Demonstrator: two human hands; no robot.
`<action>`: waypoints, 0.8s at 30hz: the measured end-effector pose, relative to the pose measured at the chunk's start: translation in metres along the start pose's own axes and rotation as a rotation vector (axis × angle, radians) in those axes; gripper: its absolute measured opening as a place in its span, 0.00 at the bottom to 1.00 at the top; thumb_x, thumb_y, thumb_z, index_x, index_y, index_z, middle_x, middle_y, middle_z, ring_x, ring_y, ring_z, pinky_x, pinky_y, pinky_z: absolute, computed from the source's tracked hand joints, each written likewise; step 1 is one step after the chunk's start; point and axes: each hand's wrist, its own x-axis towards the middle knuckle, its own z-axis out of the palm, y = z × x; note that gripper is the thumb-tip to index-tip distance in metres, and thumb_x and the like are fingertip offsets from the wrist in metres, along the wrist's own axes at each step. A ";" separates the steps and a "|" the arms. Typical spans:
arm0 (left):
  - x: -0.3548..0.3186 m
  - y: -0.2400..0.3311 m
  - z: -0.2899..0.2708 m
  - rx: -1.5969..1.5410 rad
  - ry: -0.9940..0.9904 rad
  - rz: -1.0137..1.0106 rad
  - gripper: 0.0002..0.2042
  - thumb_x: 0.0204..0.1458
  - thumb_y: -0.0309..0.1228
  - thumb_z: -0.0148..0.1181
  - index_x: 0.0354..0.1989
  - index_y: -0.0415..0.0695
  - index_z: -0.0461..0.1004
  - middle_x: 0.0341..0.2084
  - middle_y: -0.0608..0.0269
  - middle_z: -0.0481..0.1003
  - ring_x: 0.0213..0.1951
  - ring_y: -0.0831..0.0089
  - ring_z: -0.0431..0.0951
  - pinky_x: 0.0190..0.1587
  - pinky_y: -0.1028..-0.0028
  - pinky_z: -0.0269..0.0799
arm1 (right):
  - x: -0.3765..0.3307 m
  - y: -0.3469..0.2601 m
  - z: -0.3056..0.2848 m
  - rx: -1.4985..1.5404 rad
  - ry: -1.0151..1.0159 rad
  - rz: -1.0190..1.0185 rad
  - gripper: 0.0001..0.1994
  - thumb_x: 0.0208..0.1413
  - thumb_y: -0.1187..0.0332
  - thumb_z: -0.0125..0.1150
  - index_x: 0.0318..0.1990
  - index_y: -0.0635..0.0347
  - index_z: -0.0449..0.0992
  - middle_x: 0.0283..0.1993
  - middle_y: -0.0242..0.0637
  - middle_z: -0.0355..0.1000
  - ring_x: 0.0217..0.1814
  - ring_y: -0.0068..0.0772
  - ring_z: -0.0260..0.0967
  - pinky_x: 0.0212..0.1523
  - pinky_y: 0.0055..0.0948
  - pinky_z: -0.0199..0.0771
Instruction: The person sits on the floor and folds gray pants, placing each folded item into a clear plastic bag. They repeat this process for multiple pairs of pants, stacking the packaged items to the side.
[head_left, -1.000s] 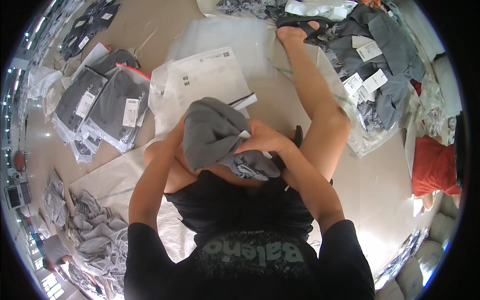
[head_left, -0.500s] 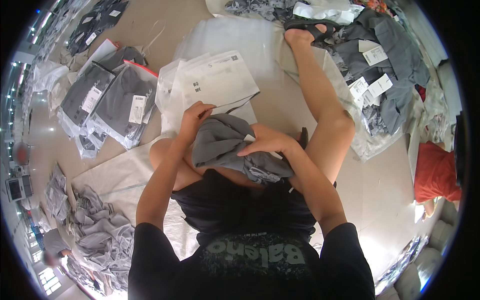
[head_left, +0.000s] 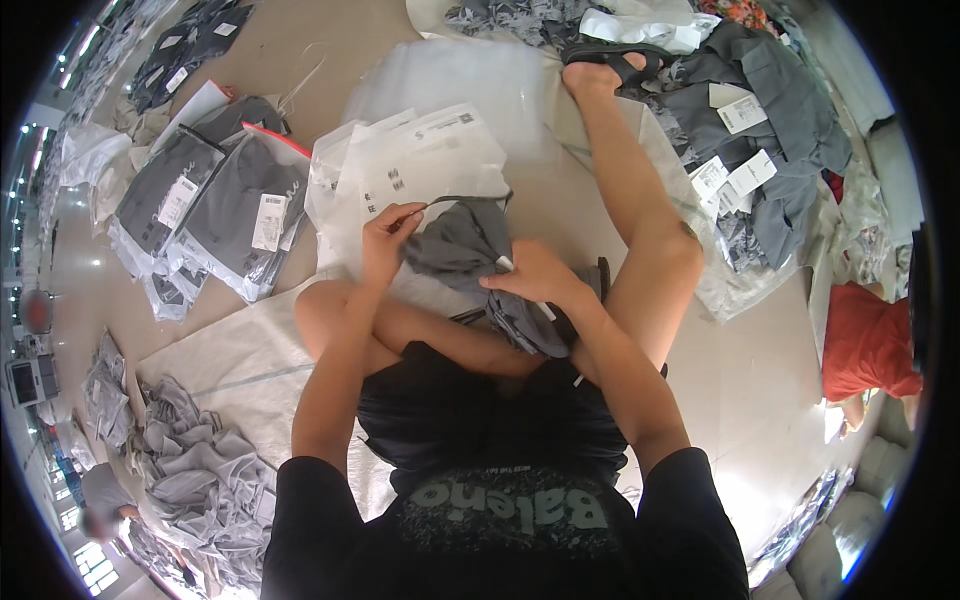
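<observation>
Sat on a smooth beige floor (head_left: 330,35) in a bright, crowded room, with black shorts (head_left: 470,400) nearest, one leg folded inward and the other stretched out, perhaps to leave a low hollow for handling cloth. Held a gray garment (head_left: 460,240) bunched over the folded leg, between two hands set apart from each other. Could not tell about contact between the lower folds and the shin.

Pinched a thin dark strip (head_left: 467,197) with the fingertips of the left hand (head_left: 392,235), likely the edge of a plastic bag, drawn along the garment's upper side apparently to keep that edge taut. Clamped the garment's right side between thumb and fingers of the right hand (head_left: 540,272), next to a small white tag (head_left: 504,264), probably to stop loose folds from slipping.

Just beyond, had printed plastic bags (head_left: 440,150) stacked flat, with clear plastic sheets (head_left: 450,80) behind, presumably for easy reach. Had bagged dark gray garments (head_left: 240,215) overlapping at left with labels upward, perhaps for reading. Past the outstretched leg, had tagged gray garments (head_left: 790,160) heaped on a whitish sheet (head_left: 730,285), presumably for cleanliness. Farther right, glimpsed a person in a red top (head_left: 865,340), partly cut off.
</observation>
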 end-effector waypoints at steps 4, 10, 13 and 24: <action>0.002 0.031 -0.008 0.241 -0.354 0.094 0.13 0.59 0.18 0.65 0.49 0.44 0.87 0.29 0.68 0.72 0.33 0.79 0.69 0.38 0.79 0.65 | 0.000 -0.004 0.012 0.084 0.112 -0.240 0.22 0.47 0.54 0.76 0.43 0.62 0.82 0.37 0.56 0.80 0.44 0.62 0.78 0.46 0.49 0.76; -0.001 0.005 -0.013 0.713 -0.053 0.266 0.19 0.52 0.12 0.60 0.51 0.44 0.81 0.27 0.59 0.73 0.33 0.68 0.75 0.37 0.71 0.70 | 0.016 0.015 0.013 0.231 0.184 0.093 0.21 0.48 0.57 0.75 0.45 0.63 0.81 0.37 0.54 0.81 0.47 0.58 0.80 0.49 0.47 0.76; -0.023 -0.004 0.009 0.762 0.027 -0.101 0.16 0.49 0.13 0.60 0.46 0.43 0.76 0.25 0.55 0.74 0.30 0.61 0.77 0.34 0.65 0.72 | 0.021 0.019 0.011 0.170 0.306 0.193 0.22 0.49 0.56 0.75 0.44 0.67 0.80 0.40 0.55 0.81 0.50 0.59 0.80 0.52 0.47 0.77; -0.034 0.035 0.032 0.960 0.156 0.725 0.14 0.45 0.16 0.64 0.41 0.42 0.73 0.34 0.55 0.72 0.41 0.49 0.75 0.43 0.55 0.73 | 0.044 0.009 0.036 0.626 0.389 0.048 0.21 0.55 0.63 0.75 0.50 0.68 0.79 0.44 0.49 0.82 0.44 0.45 0.82 0.44 0.40 0.81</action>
